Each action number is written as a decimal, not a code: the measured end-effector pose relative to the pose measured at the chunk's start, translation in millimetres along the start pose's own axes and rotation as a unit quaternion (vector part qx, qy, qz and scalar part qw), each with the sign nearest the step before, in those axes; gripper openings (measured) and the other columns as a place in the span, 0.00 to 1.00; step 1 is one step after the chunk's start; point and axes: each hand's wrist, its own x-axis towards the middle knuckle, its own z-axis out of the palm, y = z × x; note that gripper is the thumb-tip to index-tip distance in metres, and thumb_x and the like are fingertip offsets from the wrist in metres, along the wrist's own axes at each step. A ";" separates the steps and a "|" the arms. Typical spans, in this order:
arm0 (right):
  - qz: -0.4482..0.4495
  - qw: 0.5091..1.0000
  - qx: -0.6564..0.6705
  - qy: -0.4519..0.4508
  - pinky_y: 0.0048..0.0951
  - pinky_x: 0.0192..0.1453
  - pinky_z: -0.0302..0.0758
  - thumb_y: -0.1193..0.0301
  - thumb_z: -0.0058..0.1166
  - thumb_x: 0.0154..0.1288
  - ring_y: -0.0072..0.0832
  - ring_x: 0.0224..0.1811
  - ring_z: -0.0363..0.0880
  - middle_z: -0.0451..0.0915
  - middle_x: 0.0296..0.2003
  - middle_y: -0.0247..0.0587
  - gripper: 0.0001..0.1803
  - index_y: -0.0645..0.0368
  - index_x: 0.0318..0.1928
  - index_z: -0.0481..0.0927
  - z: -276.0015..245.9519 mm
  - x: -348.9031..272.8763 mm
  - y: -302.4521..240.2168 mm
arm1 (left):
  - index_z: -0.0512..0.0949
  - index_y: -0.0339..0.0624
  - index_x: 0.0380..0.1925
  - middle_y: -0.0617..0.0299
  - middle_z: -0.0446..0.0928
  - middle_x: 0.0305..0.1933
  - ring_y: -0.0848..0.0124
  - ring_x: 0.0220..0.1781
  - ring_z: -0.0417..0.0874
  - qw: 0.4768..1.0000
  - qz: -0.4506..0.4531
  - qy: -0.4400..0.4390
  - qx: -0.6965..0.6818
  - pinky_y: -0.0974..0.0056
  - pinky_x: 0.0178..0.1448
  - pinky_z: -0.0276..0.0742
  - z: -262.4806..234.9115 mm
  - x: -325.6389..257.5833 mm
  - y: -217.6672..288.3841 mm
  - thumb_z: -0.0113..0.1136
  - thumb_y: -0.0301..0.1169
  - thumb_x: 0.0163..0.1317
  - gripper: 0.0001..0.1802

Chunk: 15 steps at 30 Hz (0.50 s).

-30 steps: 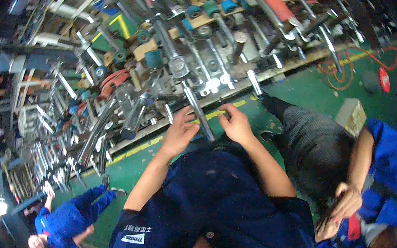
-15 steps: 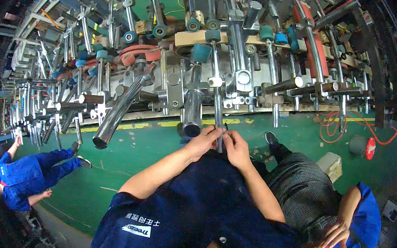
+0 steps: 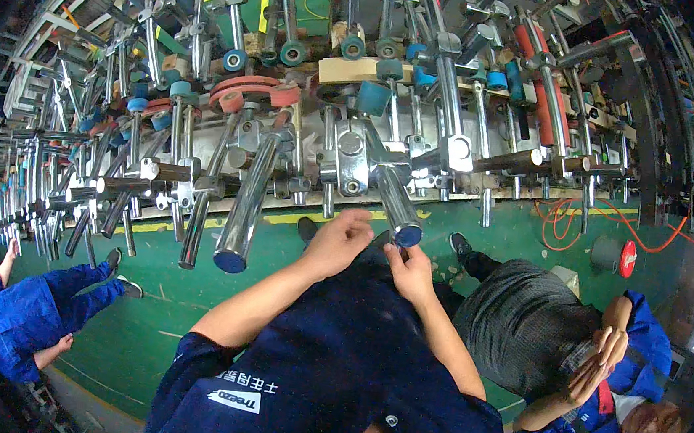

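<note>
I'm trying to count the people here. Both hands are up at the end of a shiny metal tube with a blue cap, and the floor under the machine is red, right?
Not quite. The floor is green, not red, as the head view shows. The rest holds: the left hand and right hand are both up at the blue-capped end of the shiny metal tube.

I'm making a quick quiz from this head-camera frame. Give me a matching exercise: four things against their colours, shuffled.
Things:
1. roller cap by the right hand
2. floor
3. cable on the floor
4. seated person's trousers

Colours:
A. grey
B. orange
C. blue
D. green

Pairs: 1-C, 2-D, 3-B, 4-A
</note>
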 end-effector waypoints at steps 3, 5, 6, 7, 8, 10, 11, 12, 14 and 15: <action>0.022 1.000 0.001 -0.019 0.35 0.35 0.75 0.58 0.61 0.71 0.31 0.26 0.76 0.80 0.27 0.45 0.17 0.60 0.46 0.81 -1.6 -0.6 -3.0 | 0.77 0.40 0.57 0.52 0.84 0.52 0.60 0.49 0.87 0.958 0.226 0.134 0.117 0.57 0.52 0.81 -17.0 -28.1 37.9 0.65 0.29 0.63 0.21; 0.014 1.000 0.017 -0.023 0.36 0.36 0.76 0.58 0.61 0.71 0.33 0.27 0.77 0.81 0.28 0.46 0.18 0.60 0.46 0.81 -0.2 -0.2 2.9 | 0.79 0.41 0.53 0.54 0.84 0.51 0.58 0.50 0.86 0.872 0.414 0.162 0.202 0.56 0.53 0.82 -29.4 -43.3 71.1 0.66 0.27 0.60 0.20; 0.009 0.999 0.025 -0.024 0.37 0.37 0.76 0.57 0.61 0.71 0.34 0.28 0.78 0.81 0.28 0.47 0.18 0.60 0.46 0.81 -0.2 0.2 7.1 | 0.80 0.43 0.49 0.54 0.82 0.54 0.55 0.53 0.85 0.839 0.482 0.167 0.186 0.53 0.56 0.82 -28.4 -46.3 81.5 0.66 0.26 0.57 0.18; -0.010 1.000 0.016 -0.016 0.37 0.37 0.77 0.57 0.61 0.71 0.36 0.28 0.79 0.82 0.28 0.48 0.18 0.60 0.47 0.81 0.2 1.3 10.4 | 0.78 0.42 0.52 0.51 0.80 0.57 0.53 0.55 0.84 0.804 0.535 0.177 0.192 0.51 0.58 0.81 -29.4 -47.8 95.7 0.67 0.27 0.58 0.20; -0.028 1.000 0.008 -0.008 0.38 0.38 0.77 0.56 0.61 0.71 0.37 0.29 0.80 0.82 0.29 0.48 0.18 0.60 0.47 0.81 1.4 0.7 14.3 | 0.76 0.41 0.54 0.47 0.77 0.60 0.51 0.56 0.83 0.765 0.585 0.186 0.196 0.49 0.59 0.81 -30.2 -49.4 110.4 0.67 0.28 0.58 0.23; -0.055 0.998 -0.009 -0.004 0.41 0.38 0.78 0.55 0.60 0.71 0.43 0.30 0.82 0.83 0.29 0.51 0.19 0.59 0.47 0.81 1.8 2.4 16.6 | 0.73 0.39 0.58 0.41 0.70 0.68 0.45 0.64 0.77 0.698 0.660 0.201 0.194 0.45 0.65 0.78 -28.0 -45.0 124.6 0.68 0.31 0.59 0.26; -0.075 0.997 -0.032 -0.010 0.41 0.38 0.78 0.55 0.60 0.71 0.43 0.30 0.82 0.82 0.29 0.51 0.19 0.58 0.47 0.81 -0.7 7.4 20.8 | 0.73 0.39 0.58 0.41 0.70 0.68 0.45 0.65 0.77 0.705 0.652 0.196 0.201 0.45 0.66 0.77 -25.2 -39.8 131.4 0.68 0.31 0.59 0.27; -0.089 0.994 -0.051 -0.020 0.41 0.38 0.78 0.55 0.60 0.71 0.43 0.31 0.82 0.82 0.29 0.51 0.19 0.58 0.46 0.81 0.4 8.3 23.9 | 0.73 0.39 0.58 0.41 0.70 0.68 0.44 0.66 0.76 0.716 0.639 0.188 0.211 0.44 0.67 0.76 -22.9 -37.3 137.5 0.68 0.31 0.59 0.27; -0.087 0.995 -0.049 -0.021 0.42 0.38 0.78 0.54 0.61 0.71 0.45 0.31 0.82 0.82 0.29 0.52 0.19 0.59 0.44 0.80 -0.8 9.7 29.8 | 0.73 0.37 0.60 0.42 0.72 0.67 0.44 0.68 0.75 0.730 0.613 0.174 0.247 0.44 0.69 0.74 -20.3 -29.7 151.1 0.71 0.31 0.56 0.31; -0.070 0.997 -0.024 -0.012 0.43 0.38 0.78 0.54 0.61 0.71 0.46 0.31 0.82 0.82 0.29 0.52 0.19 0.59 0.43 0.80 0.3 8.7 25.7 | 0.73 0.36 0.61 0.42 0.73 0.66 0.45 0.68 0.76 0.753 0.588 0.155 0.250 0.45 0.69 0.74 -21.6 -29.0 156.5 0.71 0.31 0.55 0.33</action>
